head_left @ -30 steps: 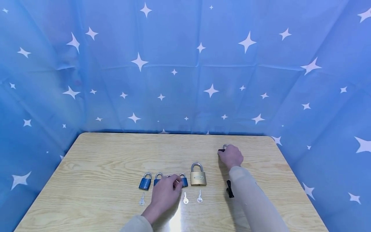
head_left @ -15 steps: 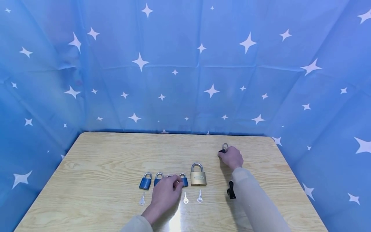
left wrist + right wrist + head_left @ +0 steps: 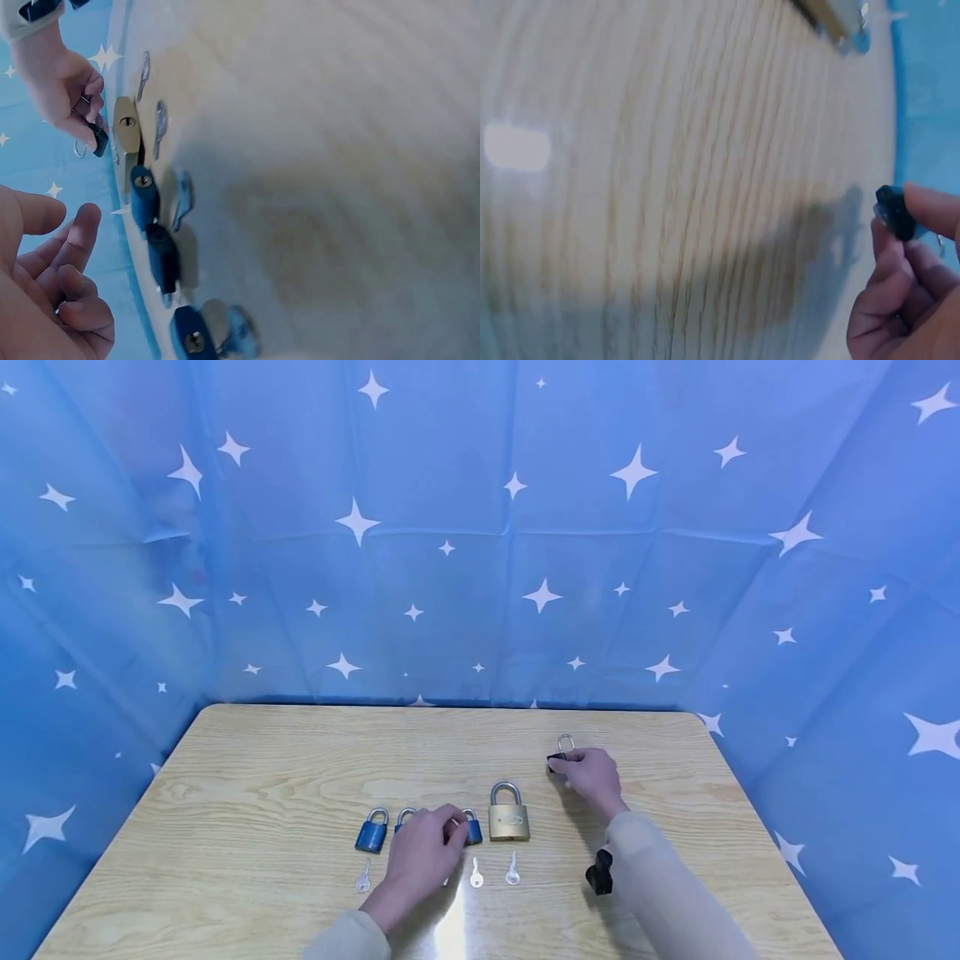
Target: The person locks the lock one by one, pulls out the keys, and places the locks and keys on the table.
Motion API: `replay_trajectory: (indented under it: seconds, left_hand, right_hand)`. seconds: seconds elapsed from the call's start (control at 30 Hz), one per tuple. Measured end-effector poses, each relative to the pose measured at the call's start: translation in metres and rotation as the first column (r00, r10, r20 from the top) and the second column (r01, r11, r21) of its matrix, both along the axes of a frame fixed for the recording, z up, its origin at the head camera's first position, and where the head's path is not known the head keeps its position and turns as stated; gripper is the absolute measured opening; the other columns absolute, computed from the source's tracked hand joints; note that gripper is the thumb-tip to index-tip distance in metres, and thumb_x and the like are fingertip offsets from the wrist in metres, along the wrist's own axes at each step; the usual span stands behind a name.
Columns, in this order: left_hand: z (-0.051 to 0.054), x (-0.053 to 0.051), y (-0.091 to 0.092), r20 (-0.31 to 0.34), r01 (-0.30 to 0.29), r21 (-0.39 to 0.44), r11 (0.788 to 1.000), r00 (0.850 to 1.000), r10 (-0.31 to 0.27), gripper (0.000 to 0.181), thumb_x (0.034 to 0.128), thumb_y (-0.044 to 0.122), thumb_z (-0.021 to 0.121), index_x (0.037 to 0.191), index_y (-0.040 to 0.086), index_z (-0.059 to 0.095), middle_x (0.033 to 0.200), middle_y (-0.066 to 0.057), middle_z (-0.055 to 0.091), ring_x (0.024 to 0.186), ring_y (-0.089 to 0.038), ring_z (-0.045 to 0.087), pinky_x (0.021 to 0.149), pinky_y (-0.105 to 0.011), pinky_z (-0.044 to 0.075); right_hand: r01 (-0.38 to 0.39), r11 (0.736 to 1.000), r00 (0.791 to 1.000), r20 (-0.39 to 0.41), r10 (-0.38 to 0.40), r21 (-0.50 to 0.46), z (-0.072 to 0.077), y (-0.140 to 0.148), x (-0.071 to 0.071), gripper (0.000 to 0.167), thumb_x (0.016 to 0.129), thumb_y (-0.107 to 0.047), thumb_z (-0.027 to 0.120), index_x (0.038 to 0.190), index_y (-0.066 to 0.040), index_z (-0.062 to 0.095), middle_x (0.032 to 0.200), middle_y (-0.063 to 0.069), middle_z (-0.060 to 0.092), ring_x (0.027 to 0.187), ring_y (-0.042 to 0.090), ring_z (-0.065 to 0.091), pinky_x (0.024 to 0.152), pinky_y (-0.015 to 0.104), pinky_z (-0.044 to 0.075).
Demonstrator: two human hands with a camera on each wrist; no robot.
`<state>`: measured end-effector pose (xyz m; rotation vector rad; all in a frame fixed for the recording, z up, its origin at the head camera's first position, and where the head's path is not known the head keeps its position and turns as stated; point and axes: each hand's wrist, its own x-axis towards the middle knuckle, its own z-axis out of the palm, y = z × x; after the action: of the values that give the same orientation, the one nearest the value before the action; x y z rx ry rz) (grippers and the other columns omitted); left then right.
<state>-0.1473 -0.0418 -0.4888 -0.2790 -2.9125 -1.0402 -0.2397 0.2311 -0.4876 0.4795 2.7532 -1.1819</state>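
Observation:
My right hand [image 3: 596, 777] pinches a small black padlock [image 3: 897, 212] between thumb and fingers, above the far right part of the table. Its silver shackle [image 3: 566, 742] points up and away. My left hand [image 3: 426, 852] holds nothing; its fingers are loosely bent in the left wrist view. In the head view it covers part of a row of small padlocks. Blue padlocks [image 3: 371, 835] stick out on either side of it, and a large brass padlock [image 3: 509, 821] is at the row's right end. A dark padlock [image 3: 163, 259] shows between blue ones in the left wrist view.
Silver keys lie in front of the padlocks, among them a left key [image 3: 363, 877], a middle key [image 3: 476, 873] and a right key [image 3: 513, 868]. A black object [image 3: 599, 872] is at my right sleeve. A blue star-patterned curtain [image 3: 480, 568] borders the wooden table [image 3: 262, 793].
My right hand has shifted a little to the left with the black padlock, and more of the shackle shows. My left hand stays over the row. The head view has turned slightly.

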Motion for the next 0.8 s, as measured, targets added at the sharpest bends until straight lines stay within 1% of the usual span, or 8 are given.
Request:
replay_trajectory:
  seconds: [0.13,0.23,0.3,0.37,0.43,0.53,0.67,0.8]
  left_hand:
    - [0.008,-0.007,-0.001,-0.020,0.014,-0.013,1.000,1.000,-0.014,0.013,0.0922,0.029,0.062,0.099,0.024,0.072,0.077,0.017,0.064,0.069,-0.002,0.050,0.059,-0.021,0.038]
    - [0.018,-0.013,-0.001,-0.032,0.035,-0.018,0.999,0.999,-0.036,0.015,0.0936,0.028,0.061,0.102,0.022,0.072,0.083,0.013,0.067,0.068,-0.004,0.050,0.057,-0.021,0.038]
    - [0.026,-0.017,0.001,-0.042,0.049,-0.021,0.999,0.998,-0.050,0.016,0.0948,0.028,0.060,0.104,0.022,0.072,0.087,0.011,0.068,0.069,-0.006,0.051,0.057,-0.022,0.039]
    - [0.034,-0.021,0.004,-0.046,0.068,-0.020,0.998,0.997,-0.068,0.017,0.0957,0.029,0.060,0.106,0.022,0.071,0.090,0.009,0.069,0.073,-0.008,0.055,0.059,-0.024,0.042]
    - [0.041,-0.026,0.008,-0.051,0.083,-0.025,0.996,0.995,-0.085,0.018,0.0965,0.029,0.059,0.109,0.022,0.071,0.093,0.008,0.070,0.078,-0.012,0.060,0.062,-0.026,0.045]
    - [0.049,-0.033,0.016,-0.069,0.105,-0.051,0.993,0.992,-0.109,0.020,0.0973,0.029,0.058,0.112,0.022,0.070,0.097,0.007,0.071,0.087,-0.014,0.064,0.066,-0.029,0.049]
    - [0.057,-0.039,0.029,-0.075,0.106,-0.084,0.991,0.991,-0.113,0.022,0.0975,0.031,0.057,0.113,0.021,0.070,0.093,0.005,0.070,0.080,-0.012,0.063,0.060,-0.028,0.048]
    - [0.061,-0.040,0.041,-0.071,0.100,-0.086,0.991,0.992,-0.106,0.025,0.0976,0.036,0.056,0.112,0.022,0.070,0.086,0.005,0.068,0.072,-0.010,0.058,0.054,-0.024,0.043]
  right_hand:
    - [-0.001,0.990,1.000,0.005,0.002,-0.138,0.011,-0.011,0.011,0.041,0.086,-0.039,0.071,0.110,-0.006,0.071,0.119,0.014,0.066,0.098,0.024,0.057,0.071,0.028,0.042]
    - [-0.011,0.972,1.000,0.009,0.013,-0.233,0.018,-0.021,0.022,0.041,0.084,-0.037,0.075,0.107,-0.004,0.070,0.115,0.014,0.067,0.101,0.024,0.058,0.075,0.028,0.044]
    - [-0.020,0.963,1.000,0.003,0.022,-0.269,0.019,-0.029,0.028,0.037,0.082,-0.036,0.077,0.100,-0.004,0.071,0.106,0.011,0.069,0.096,0.021,0.059,0.075,0.028,0.044]
    - [-0.032,0.958,0.999,-0.006,0.032,-0.286,0.020,-0.037,0.034,0.034,0.080,-0.034,0.079,0.094,-0.005,0.071,0.097,0.006,0.069,0.089,0.018,0.058,0.073,0.027,0.044]
    - [-0.047,0.952,0.999,-0.026,0.041,-0.302,0.020,-0.045,0.041,0.031,0.079,-0.032,0.081,0.091,-0.005,0.070,0.090,0.003,0.069,0.084,0.015,0.057,0.072,0.027,0.044]
    - [-0.063,0.935,0.997,-0.054,0.047,-0.349,0.023,-0.057,0.051,0.028,0.078,-0.027,0.082,0.088,-0.003,0.069,0.082,0.002,0.069,0.079,0.013,0.058,0.071,0.027,0.045]
    - [-0.083,0.910,0.995,-0.077,0.057,-0.405,0.027,-0.070,0.062,0.024,0.077,-0.020,0.082,0.085,-0.002,0.068,0.076,0.001,0.066,0.074,0.012,0.058,0.067,0.026,0.045]
    - [-0.104,0.906,0.993,-0.092,0.072,-0.411,0.026,-0.079,0.068,0.021,0.076,-0.017,0.081,0.078,-0.003,0.066,0.072,-0.002,0.061,0.070,0.011,0.053,0.061,0.024,0.043]
